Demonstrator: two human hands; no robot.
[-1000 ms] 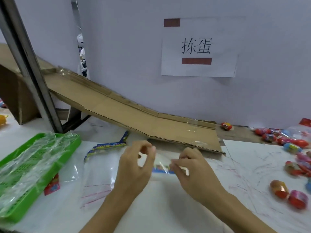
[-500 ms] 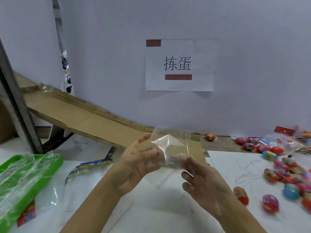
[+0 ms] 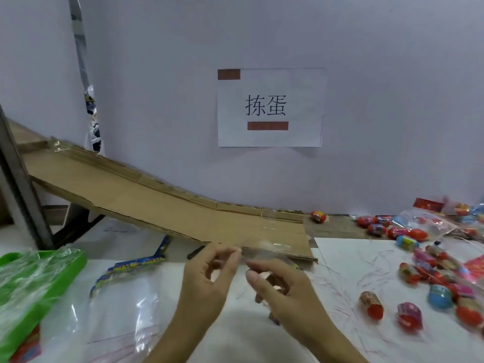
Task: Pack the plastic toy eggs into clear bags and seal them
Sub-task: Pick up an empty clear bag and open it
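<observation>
Both my hands are raised over the white table at the centre. My left hand pinches the top edge of a small clear bag between thumb and fingertips. My right hand grips the same bag from the right with curled fingers. The bag is nearly invisible against the cardboard behind it; whether anything is inside cannot be made out. Several plastic toy eggs in red, blue and pink wrappers lie scattered on the table at the right. One lone egg sits by the wall.
A sloping cardboard ramp runs from upper left down to the table centre. A green basket lined with plastic stands at the left. More clear bags lie flat beside it. A filled bag of eggs lies far right.
The bag was held up, spread open in front of the ramp; now both hands have come down a little and hold it flatter by its top edge. The camera view has shifted slightly.
</observation>
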